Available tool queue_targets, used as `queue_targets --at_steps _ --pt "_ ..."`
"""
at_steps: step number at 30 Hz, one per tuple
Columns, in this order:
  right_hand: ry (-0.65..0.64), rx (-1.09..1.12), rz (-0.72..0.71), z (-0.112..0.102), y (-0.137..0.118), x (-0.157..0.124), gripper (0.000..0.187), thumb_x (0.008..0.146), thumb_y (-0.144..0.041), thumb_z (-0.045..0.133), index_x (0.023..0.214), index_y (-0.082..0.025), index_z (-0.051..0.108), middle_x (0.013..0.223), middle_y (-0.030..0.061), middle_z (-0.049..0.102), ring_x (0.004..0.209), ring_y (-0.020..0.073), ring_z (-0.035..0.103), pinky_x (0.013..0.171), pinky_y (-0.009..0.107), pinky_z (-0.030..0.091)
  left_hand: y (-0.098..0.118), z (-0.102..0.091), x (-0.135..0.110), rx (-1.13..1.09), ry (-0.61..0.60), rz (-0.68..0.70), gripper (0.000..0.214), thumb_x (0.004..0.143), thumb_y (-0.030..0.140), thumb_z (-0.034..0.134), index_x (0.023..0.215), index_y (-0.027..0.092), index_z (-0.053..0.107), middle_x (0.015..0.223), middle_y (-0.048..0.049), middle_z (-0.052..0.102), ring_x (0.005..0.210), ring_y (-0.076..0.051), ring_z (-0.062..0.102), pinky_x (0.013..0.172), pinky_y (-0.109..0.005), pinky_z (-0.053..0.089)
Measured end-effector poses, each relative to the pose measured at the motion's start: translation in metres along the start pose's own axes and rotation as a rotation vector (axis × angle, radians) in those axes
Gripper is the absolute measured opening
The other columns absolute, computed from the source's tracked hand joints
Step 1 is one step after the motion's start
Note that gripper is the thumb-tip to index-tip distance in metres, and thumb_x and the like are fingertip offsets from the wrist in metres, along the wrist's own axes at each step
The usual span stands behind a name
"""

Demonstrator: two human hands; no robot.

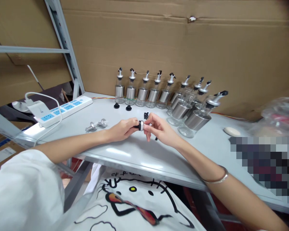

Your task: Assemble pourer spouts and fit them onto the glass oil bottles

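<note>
My left hand (124, 129) grips the black ribbed stopper end of a bottle pourer (141, 125) above the table's front part. My right hand (159, 128) pinches the same pourer at its silver collar; the spout is mostly hidden by the fingers. Small black parts (146, 115) lie just behind the right hand. To the left of my left hand lie silver pourer tops (96, 125) without black stoppers. Two black stoppers (128, 108) rest farther back, near the bottles.
Several glass bottles with steel sleeves and pourers (142, 94) stand along the cardboard wall (135, 41). More bottles (197, 118) crowd the right. A white power strip (67, 110) with a plugged-in charger lies left. A white oval object (232, 131) and plastic bags (281, 118) are at right.
</note>
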State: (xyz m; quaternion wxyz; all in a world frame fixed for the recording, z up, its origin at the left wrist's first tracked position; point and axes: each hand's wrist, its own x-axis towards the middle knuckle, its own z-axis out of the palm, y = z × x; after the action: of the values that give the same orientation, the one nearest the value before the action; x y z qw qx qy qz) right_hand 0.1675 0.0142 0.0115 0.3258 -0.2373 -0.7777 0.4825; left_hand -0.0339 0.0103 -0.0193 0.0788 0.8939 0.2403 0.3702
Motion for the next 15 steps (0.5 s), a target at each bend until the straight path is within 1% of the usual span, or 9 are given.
queue_targets --at_steps 2,5,7,10,13,15 --pt "0.018 -0.126 -0.043 0.002 -0.003 -0.002 0.024 0.086 -0.040 0.054 0.079 -0.021 0.041 0.063 -0.0053 0.055 0.049 0.0105 0.059 0.050 0.023 0.042 0.000 -0.001 -0.001 -0.012 0.007 0.004 0.008 0.092 0.021 0.036 0.085 0.020 0.040 0.074 0.0006 0.048 0.061 -0.011 0.047 0.058 -0.022 0.039" --pt "0.027 -0.390 -0.107 0.004 -0.008 -0.007 0.012 0.089 -0.026 0.047 0.079 -0.022 0.043 0.057 -0.0044 0.056 0.051 0.0101 0.054 0.051 0.022 0.038 -0.001 -0.001 -0.002 -0.036 0.008 0.006 0.008 0.092 0.022 0.038 0.084 0.020 0.039 0.073 0.0007 0.049 0.061 -0.011 0.048 0.058 -0.022 0.040" --pt "0.018 -0.535 -0.169 0.004 -0.010 -0.009 0.013 0.089 -0.020 0.043 0.076 -0.022 0.042 0.056 -0.0040 0.055 0.049 0.0099 0.048 0.051 0.022 0.035 -0.001 -0.002 -0.003 -0.050 -0.015 -0.002 0.008 0.092 0.023 0.038 0.085 0.020 0.040 0.073 0.0003 0.052 0.062 -0.012 0.050 0.058 -0.022 0.041" --pt "-0.013 -0.659 -0.244 0.003 -0.009 -0.007 0.016 0.089 -0.017 0.039 0.074 -0.022 0.041 0.059 -0.0032 0.054 0.049 0.0100 0.044 0.052 0.022 0.034 -0.002 -0.002 -0.004 -0.069 -0.042 -0.036 0.009 0.091 0.025 0.039 0.084 0.020 0.041 0.074 -0.0001 0.053 0.062 -0.012 0.051 0.058 -0.023 0.040" --pt "-0.020 -0.753 -0.225 0.000 -0.010 -0.005 0.015 0.090 -0.015 0.038 0.077 -0.022 0.042 0.064 -0.0018 0.055 0.052 0.0114 0.045 0.052 0.023 0.034 -0.002 0.001 -0.001 -0.126 -0.032 -0.135 0.008 0.090 0.027 0.041 0.085 0.020 0.041 0.066 0.0034 0.050 0.055 -0.010 0.048 0.055 -0.022 0.039" --pt "0.061 -0.882 -0.279 -0.001 -0.017 -0.009 0.016 0.091 -0.016 0.040 0.077 -0.021 0.045 0.073 0.0023 0.058 0.060 0.0141 0.050 0.056 0.026 0.037 -0.001 0.005 0.003 -0.186 -0.006 -0.229 0.010 0.089 0.029 0.043 0.090 0.019 0.041 0.060 0.0065 0.047 0.050 -0.010 0.046 0.053 -0.021 0.038"
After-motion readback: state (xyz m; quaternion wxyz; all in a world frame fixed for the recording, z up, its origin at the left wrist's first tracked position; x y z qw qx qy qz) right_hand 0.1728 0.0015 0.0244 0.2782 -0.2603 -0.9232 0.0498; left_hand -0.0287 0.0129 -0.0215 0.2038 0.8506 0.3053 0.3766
